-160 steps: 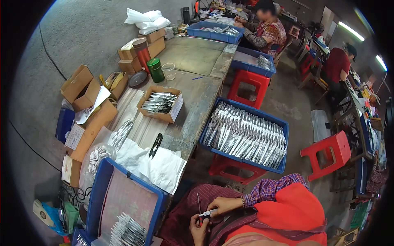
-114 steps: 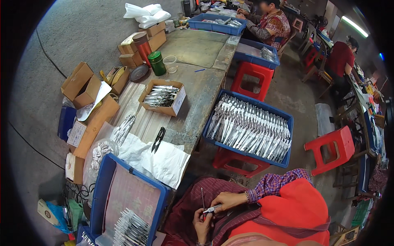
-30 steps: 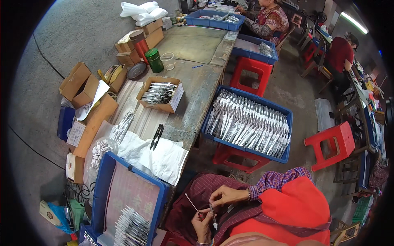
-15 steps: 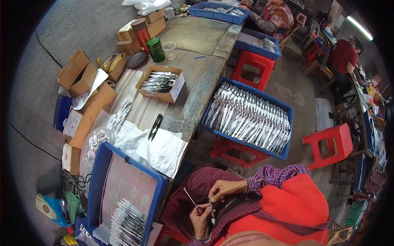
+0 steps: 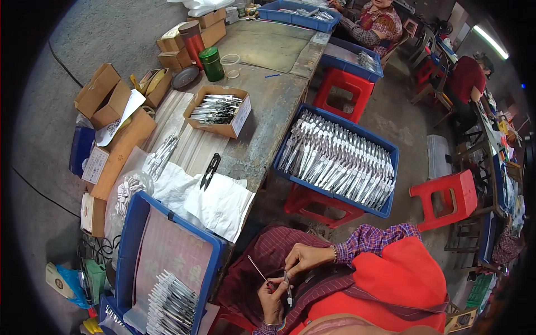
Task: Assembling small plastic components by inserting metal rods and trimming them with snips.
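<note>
Over my lap, my left hand (image 5: 272, 304) is closed round the lower part of a slim silver piece (image 5: 289, 294) with a whitish end. A thin metal rod with a dark red handle (image 5: 258, 269) also sticks up from this hand, slanting to the upper left. My right hand (image 5: 302, 258) pinches the upper end of the silver piece, its fingertips close to my left thumb. The exact kind of the piece is too small to tell. Dark maroon striped cloth (image 5: 262, 245) covers my lap beneath both hands.
A blue tray (image 5: 335, 205) of slim silver pieces rests on a red stool to the right of the worktable (image 5: 268, 111). Another blue tray (image 5: 215, 245) leans at lower left. Black thread snips (image 5: 210, 170) lie by white cloth, near a cardboard box (image 5: 237, 129). Two people sit farther off.
My hands keep almost the same place and grip on the silver piece. The view has shifted slightly; the far person's head is more in sight.
</note>
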`<state>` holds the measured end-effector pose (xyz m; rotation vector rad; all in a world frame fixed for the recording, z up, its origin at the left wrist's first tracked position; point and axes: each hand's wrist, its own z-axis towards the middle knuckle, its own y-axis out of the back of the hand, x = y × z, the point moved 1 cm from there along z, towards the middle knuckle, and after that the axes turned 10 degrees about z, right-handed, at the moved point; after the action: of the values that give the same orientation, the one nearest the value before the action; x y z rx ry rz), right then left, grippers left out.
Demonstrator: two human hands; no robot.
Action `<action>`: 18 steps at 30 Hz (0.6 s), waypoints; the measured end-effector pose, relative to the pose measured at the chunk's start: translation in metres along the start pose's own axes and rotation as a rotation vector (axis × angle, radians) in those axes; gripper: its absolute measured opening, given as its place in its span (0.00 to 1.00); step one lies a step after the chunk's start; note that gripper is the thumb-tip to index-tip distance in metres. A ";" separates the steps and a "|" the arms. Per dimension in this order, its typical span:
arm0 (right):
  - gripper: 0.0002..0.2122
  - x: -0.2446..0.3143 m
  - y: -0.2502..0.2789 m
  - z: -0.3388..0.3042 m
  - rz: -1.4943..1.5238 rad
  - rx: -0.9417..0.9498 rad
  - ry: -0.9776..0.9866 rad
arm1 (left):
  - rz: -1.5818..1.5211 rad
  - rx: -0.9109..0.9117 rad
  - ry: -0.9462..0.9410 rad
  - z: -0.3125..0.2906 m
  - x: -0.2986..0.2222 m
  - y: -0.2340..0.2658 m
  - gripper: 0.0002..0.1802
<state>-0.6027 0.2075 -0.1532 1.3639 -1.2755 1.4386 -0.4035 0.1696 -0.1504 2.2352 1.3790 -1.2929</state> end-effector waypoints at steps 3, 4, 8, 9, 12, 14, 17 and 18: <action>0.09 -0.005 0.002 0.001 0.063 0.038 -0.030 | -0.022 0.009 0.008 0.001 0.000 0.000 0.06; 0.09 -0.006 0.002 0.001 0.115 0.061 -0.079 | -0.017 0.016 0.013 0.002 -0.001 -0.001 0.06; 0.10 0.006 0.000 0.001 0.321 0.065 -0.283 | -0.008 0.016 0.009 0.002 -0.003 -0.003 0.06; 0.09 0.005 0.000 0.001 0.323 0.037 -0.332 | -0.006 0.021 0.008 0.001 -0.004 -0.003 0.06; 0.09 0.000 -0.001 0.001 0.320 -0.010 -0.370 | 0.045 -0.018 -0.060 0.003 -0.005 -0.004 0.06; 0.09 0.001 -0.001 0.001 0.326 -0.027 -0.360 | 0.034 -0.042 -0.081 0.006 -0.004 -0.003 0.06; 0.09 0.004 -0.002 0.000 0.309 -0.128 -0.295 | 0.038 -0.069 -0.112 0.006 -0.003 -0.006 0.08; 0.09 0.000 -0.003 0.000 0.300 -0.142 -0.287 | 0.038 -0.086 -0.116 0.005 -0.004 -0.008 0.08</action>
<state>-0.6002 0.2079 -0.1533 1.3601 -1.7965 1.3467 -0.4132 0.1684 -0.1487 2.0852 1.3192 -1.3027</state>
